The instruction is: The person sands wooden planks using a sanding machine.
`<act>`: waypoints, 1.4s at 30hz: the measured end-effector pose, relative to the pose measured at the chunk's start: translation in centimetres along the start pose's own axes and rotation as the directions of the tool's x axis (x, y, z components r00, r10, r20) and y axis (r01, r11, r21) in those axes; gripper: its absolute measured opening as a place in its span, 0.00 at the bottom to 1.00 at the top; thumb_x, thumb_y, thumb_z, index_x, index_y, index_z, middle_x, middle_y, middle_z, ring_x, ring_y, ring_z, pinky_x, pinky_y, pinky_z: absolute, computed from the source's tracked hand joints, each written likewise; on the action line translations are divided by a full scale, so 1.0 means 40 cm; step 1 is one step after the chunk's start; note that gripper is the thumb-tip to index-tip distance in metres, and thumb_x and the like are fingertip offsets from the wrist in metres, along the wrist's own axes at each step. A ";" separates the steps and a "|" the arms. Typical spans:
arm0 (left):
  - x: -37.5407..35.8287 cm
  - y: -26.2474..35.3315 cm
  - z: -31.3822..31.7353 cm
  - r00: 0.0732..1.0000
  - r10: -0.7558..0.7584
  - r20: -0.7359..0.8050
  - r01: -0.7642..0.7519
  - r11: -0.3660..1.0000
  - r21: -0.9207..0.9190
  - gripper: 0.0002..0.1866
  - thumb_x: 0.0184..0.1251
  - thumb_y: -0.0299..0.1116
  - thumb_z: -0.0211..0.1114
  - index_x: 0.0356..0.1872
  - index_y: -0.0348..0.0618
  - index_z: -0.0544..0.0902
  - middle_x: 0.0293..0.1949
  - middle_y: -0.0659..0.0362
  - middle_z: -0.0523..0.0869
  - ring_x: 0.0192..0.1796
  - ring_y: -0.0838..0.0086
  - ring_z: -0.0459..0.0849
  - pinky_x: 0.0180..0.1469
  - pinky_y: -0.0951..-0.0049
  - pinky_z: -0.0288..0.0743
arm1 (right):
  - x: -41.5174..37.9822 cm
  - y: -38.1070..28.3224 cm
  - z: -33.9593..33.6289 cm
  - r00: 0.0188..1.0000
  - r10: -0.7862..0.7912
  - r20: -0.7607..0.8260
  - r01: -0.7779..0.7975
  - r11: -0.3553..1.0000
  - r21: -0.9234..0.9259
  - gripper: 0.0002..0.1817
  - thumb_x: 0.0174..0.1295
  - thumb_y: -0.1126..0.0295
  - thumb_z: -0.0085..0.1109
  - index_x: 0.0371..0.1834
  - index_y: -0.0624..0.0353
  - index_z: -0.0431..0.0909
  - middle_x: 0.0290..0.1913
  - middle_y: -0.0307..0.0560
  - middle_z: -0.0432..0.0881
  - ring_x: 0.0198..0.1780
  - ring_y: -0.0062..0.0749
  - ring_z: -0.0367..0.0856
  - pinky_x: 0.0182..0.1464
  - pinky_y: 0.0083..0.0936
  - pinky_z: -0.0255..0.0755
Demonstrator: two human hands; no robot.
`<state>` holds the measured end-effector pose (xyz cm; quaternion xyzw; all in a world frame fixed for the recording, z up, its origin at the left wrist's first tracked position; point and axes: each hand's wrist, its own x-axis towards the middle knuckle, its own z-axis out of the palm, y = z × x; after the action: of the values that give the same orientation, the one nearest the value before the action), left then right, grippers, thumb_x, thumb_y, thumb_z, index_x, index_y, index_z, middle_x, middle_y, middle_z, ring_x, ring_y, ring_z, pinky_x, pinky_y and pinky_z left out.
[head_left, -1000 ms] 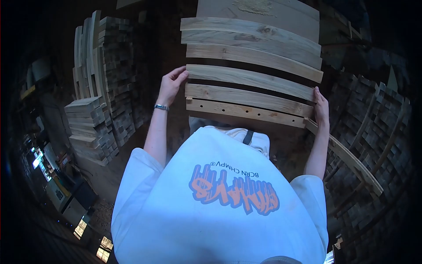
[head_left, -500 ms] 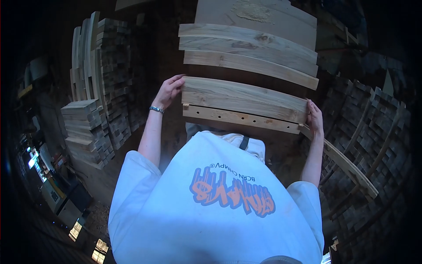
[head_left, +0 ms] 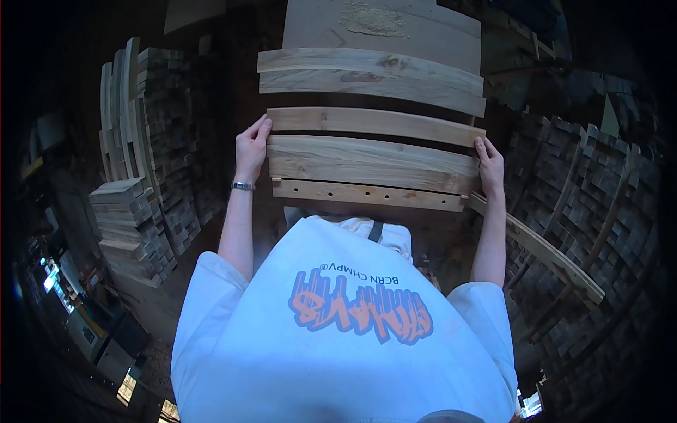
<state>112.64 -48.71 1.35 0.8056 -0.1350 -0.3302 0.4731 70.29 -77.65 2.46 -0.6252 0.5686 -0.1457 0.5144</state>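
Note:
A single narrow wooden board lies crosswise in front of me, with a dark gap on either side of it. My left hand is closed on its left end, fingertips at the corner. At the other end, my right hand grips the board's right tip. Nearer to me are wider light boards lying side by side, against a wooden strip with a row of dark holes. Farther off, two more boards lie next to each other.
Sawdust is heaped on the pale panel at the far end. Stacks of cut timber stand to the left, with a shorter pile before them. On the right are stacked blocks and a slanting plank.
Both hands have moved from the ends of the nearer boards to the narrow board beyond. That board has come closer to the near ones, leaving a gap behind it. The view has shifted slightly.

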 end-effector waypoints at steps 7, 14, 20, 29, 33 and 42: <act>-0.008 -0.035 -0.058 0.916 -0.151 0.372 0.279 0.905 -0.321 0.24 0.68 0.36 0.63 0.60 0.30 0.74 0.50 0.56 0.83 0.50 0.77 0.80 0.55 0.78 0.72 | -0.041 0.049 -0.036 0.984 0.086 0.153 -0.115 0.975 0.192 0.23 0.64 0.60 0.62 0.57 0.63 0.76 0.49 0.37 0.81 0.51 0.18 0.75 0.57 0.19 0.65; 0.035 -0.079 -0.100 0.915 -0.120 0.386 0.191 0.970 -0.149 0.18 0.65 0.28 0.62 0.55 0.33 0.77 0.53 0.52 0.81 0.53 0.69 0.80 0.56 0.74 0.73 | -0.003 -0.008 -0.046 0.929 0.182 0.321 -0.202 0.979 0.029 0.27 0.62 0.55 0.62 0.59 0.62 0.74 0.54 0.43 0.80 0.57 0.26 0.74 0.62 0.25 0.64; 0.102 0.110 -0.028 0.900 0.197 0.389 -0.326 0.896 0.301 0.23 0.70 0.31 0.55 0.64 0.31 0.69 0.60 0.49 0.76 0.62 0.63 0.74 0.66 0.64 0.64 | 0.115 -0.156 0.023 0.980 0.160 0.114 -0.128 0.961 -0.246 0.25 0.66 0.46 0.47 0.43 0.55 0.83 0.50 0.53 0.82 0.52 0.43 0.80 0.53 0.34 0.73; 0.142 0.007 -0.032 0.974 0.088 0.208 -0.104 0.992 0.066 0.26 0.74 0.37 0.52 0.64 0.25 0.67 0.66 0.47 0.70 0.64 0.63 0.72 0.66 0.68 0.63 | 0.107 -0.084 0.039 0.992 0.007 -0.125 -0.026 0.988 -0.155 0.23 0.60 0.52 0.59 0.44 0.63 0.82 0.44 0.56 0.84 0.48 0.48 0.82 0.51 0.38 0.74; 0.167 -0.081 -0.112 0.762 0.423 0.490 -0.644 0.570 0.511 0.21 0.73 0.29 0.47 0.62 0.26 0.69 0.62 0.49 0.74 0.62 0.64 0.74 0.64 0.73 0.66 | 0.089 -0.026 0.011 0.999 0.036 0.025 -0.035 0.999 -0.037 0.27 0.54 0.48 0.66 0.47 0.60 0.83 0.41 0.49 0.86 0.44 0.36 0.82 0.48 0.32 0.74; 0.168 -0.083 -0.073 0.903 -0.095 0.420 0.219 0.942 -0.256 0.17 0.69 0.35 0.59 0.55 0.38 0.77 0.50 0.61 0.81 0.46 0.80 0.80 0.45 0.82 0.73 | 0.023 -0.064 -0.038 0.975 0.155 0.161 -0.167 0.984 0.066 0.34 0.53 0.51 0.70 0.57 0.66 0.76 0.49 0.48 0.83 0.47 0.29 0.81 0.50 0.24 0.74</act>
<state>119.24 -48.61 -3.21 0.6486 -0.1118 -0.5422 0.5223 70.85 -79.62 4.78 -0.5655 0.5694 -0.0767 0.5918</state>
